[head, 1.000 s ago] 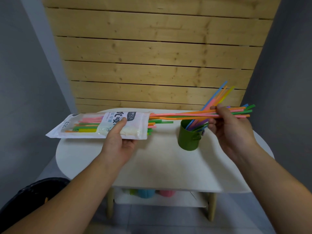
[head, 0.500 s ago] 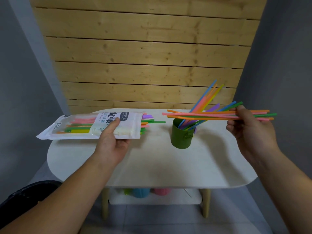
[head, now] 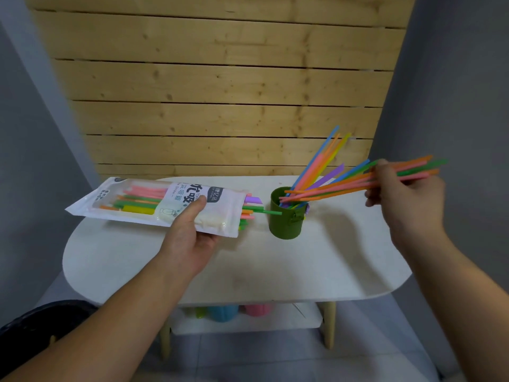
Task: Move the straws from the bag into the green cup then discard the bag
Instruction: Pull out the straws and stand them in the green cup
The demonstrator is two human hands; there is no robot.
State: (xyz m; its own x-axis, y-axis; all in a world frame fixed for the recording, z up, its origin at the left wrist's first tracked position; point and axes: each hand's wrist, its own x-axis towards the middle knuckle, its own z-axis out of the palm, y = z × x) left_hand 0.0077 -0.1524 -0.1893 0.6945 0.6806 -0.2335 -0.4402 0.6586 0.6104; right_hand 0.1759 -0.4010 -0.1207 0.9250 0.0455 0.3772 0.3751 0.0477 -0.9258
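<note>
My left hand (head: 190, 232) grips a white plastic straw bag (head: 154, 202) held flat above the table's left side, thumb on top. Coloured straws still fill it, and several ends (head: 252, 209) poke out of its open right end toward the cup. The green cup (head: 286, 216) stands at the table's middle and holds several slanted straws (head: 319, 161). My right hand (head: 405, 197) pinches a bundle of orange, pink and green straws (head: 338, 186), tilted so that their left tips sit at the cup's mouth.
The white oval table (head: 248, 271) stands before a wooden slat wall (head: 220, 92). A black bin (head: 41, 321) is at the lower left on the floor. Blue and pink cups (head: 239, 311) sit on the shelf under the table.
My right hand pulled the bundle of straws clear of the bag and out to the right, then tilted it so the left tips dipped to the cup's mouth. The bag stayed roughly in place.
</note>
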